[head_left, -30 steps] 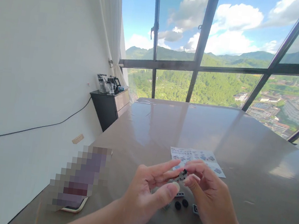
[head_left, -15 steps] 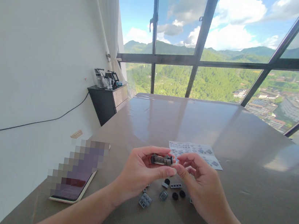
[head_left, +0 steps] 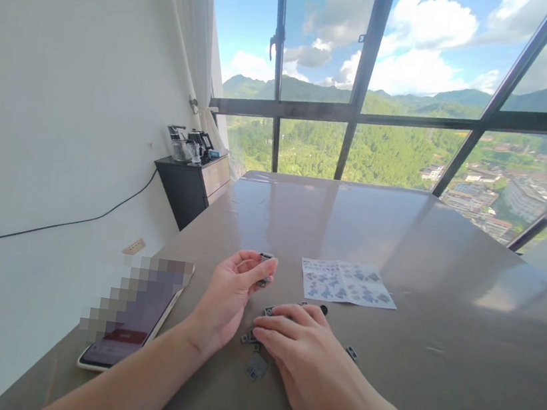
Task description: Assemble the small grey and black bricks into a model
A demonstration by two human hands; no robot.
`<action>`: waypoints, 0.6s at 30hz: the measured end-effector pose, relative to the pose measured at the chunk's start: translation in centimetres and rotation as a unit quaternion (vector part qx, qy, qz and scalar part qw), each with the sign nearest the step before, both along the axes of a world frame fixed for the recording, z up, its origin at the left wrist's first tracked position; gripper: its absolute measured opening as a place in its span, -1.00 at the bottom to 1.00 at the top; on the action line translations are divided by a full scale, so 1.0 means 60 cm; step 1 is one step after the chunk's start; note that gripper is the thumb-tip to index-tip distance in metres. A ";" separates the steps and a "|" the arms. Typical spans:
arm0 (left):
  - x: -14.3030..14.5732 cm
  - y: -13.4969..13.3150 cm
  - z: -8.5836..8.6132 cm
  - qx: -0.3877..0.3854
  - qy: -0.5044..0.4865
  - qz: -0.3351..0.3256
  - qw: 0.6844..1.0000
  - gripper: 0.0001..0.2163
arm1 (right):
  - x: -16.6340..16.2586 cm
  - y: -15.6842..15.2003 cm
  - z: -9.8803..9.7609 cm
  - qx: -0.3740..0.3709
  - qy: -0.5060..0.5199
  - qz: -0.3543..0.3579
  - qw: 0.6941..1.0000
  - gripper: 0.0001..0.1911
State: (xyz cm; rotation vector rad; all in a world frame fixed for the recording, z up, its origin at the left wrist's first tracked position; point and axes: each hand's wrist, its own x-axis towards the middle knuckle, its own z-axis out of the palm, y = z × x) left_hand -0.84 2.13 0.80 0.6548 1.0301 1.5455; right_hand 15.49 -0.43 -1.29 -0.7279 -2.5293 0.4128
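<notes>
My left hand (head_left: 231,293) is raised a little above the table, its thumb and fingers pinched on a small dark toy-brick assembly (head_left: 263,280). Most of that assembly is hidden behind the thumb. My right hand (head_left: 302,347) reaches palm-down over loose grey bricks, fingers stretched out and slightly apart, with nothing visible in them. Around its fingertips lie a grey brick (head_left: 268,311) and small grey pieces (head_left: 250,338). Nearer to me is a flat grey brick (head_left: 256,367). A black wheel (head_left: 323,310) shows just past the knuckles, and other pieces are covered by the hand.
A printed instruction sheet (head_left: 348,283) lies beyond my hands on the glossy brown table (head_left: 462,337). One small grey brick (head_left: 351,353) sits right of my right hand. To the left lies a tablet-like device (head_left: 136,328), partly pixelated. A dark cabinet (head_left: 182,189) stands behind.
My hands have separated. The left carried the brick assembly leftward and turned it; the right let go and came down over the loose bricks. The camera view shifted slightly.
</notes>
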 end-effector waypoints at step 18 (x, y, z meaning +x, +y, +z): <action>0.002 -0.003 0.006 -0.030 0.004 -0.011 0.999 -0.66 | 0.000 -0.001 -0.005 0.193 -0.115 -0.032 0.974 -0.95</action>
